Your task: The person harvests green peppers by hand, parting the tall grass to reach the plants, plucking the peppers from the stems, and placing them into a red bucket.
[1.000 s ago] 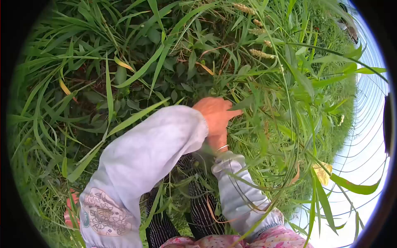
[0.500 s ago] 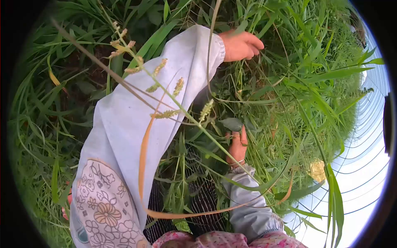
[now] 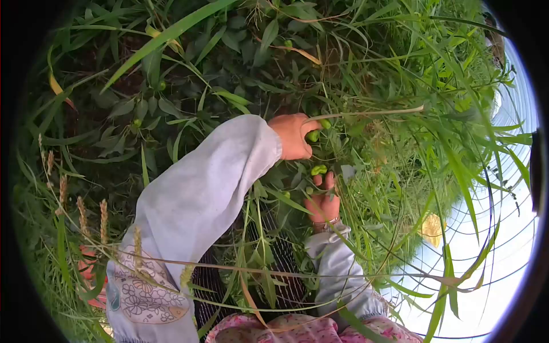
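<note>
My left hand [image 3: 294, 137], in a pale sleeve, has its fingers curled round a green pepper [image 3: 313, 136] among the plants. Another green fruit [image 3: 325, 123] shows just beyond its fingertips. Below it, my right hand [image 3: 323, 206] is raised among the leaves, two fingers apart and pointing up. A curled, bright green pepper [image 3: 318, 170] sits right at those fingertips; leaves hide part of the hand, and a firm grip cannot be made out.
Long grass blades and dry stems [image 3: 372, 114] cross in front of the hands. Seed heads [image 3: 83, 217] rise at the left. A yellow object [image 3: 432, 230] lies at the right beside a pale, lined surface [image 3: 486, 251]. Small green fruits [image 3: 162, 86] hang among dark leaves.
My left hand has come down and left, close to my right hand, and now closes on a pepper. My right hand has shifted slightly; the seed heads now appear farther left.
</note>
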`<action>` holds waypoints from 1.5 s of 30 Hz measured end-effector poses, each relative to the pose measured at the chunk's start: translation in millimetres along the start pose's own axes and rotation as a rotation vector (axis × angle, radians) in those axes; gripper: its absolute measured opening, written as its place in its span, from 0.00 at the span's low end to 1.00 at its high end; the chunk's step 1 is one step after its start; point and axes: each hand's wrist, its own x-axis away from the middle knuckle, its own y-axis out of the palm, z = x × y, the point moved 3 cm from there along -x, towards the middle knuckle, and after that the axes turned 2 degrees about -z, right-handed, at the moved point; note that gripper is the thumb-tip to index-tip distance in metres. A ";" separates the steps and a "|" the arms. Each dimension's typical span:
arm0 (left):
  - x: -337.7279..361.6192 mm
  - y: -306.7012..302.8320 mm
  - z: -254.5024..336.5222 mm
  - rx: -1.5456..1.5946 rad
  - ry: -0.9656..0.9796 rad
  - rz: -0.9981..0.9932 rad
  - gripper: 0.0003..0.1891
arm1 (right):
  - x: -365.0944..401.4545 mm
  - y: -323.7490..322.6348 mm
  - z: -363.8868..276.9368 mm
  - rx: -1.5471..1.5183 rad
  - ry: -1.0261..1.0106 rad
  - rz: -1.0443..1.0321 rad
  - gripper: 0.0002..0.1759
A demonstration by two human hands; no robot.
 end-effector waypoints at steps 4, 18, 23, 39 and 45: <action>18.9 13.0 24.2 -0.003 -0.103 0.151 0.20 | -0.8 -4.9 -1.2 0.005 -0.023 -0.135 0.13; 93.4 103.8 133.5 -0.685 0.263 0.150 0.07 | 24.1 62.8 -22.0 0.655 -0.121 0.391 0.16; 111.1 70.9 141.7 -0.348 0.170 -0.009 0.08 | 16.1 45.2 6.2 0.181 -0.297 0.526 0.16; 110.4 -5.8 75.7 0.480 -0.134 0.171 0.14 | 18.8 24.8 -24.7 -0.118 0.100 -0.272 0.14; 117.7 -3.6 50.9 0.602 -0.234 0.207 0.15 | 11.6 -3.2 -15.2 -0.059 0.069 -0.362 0.14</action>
